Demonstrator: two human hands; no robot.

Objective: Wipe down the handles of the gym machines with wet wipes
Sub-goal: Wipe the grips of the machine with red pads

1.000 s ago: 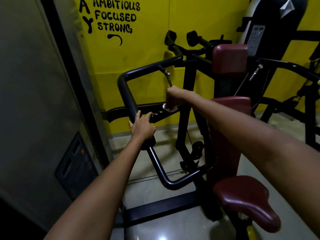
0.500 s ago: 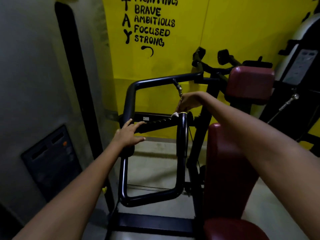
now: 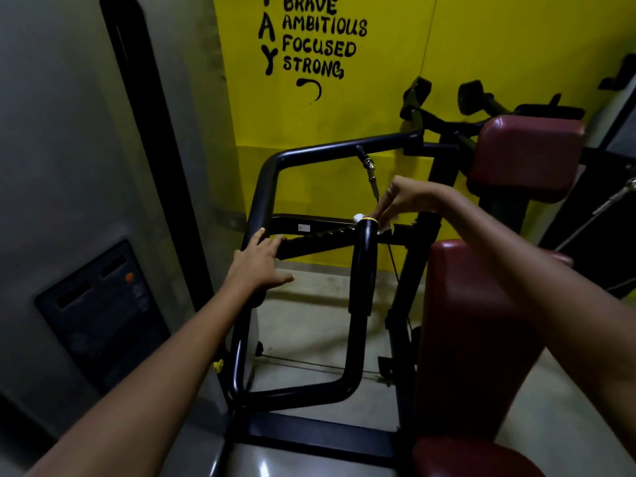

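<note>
yellow slogan wall behind, a right hand (image 3: 401,197) pinches a wet wipe (image 3: 382,226) onto the handle (image 3: 363,266) tip, best dragged downward while the flat, loose-fingered left hand (image 3: 260,263) steadies the frame (image 3: 265,187).

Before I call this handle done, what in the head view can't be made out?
- Wet wipe: mostly hidden behind the right hand and the handle top; how much it covers is unclear.
- Left hand: palm side on the frame bar is hidden.
- Seat: cut off by the bottom edge.
- Sticker: too small to read.
</note>
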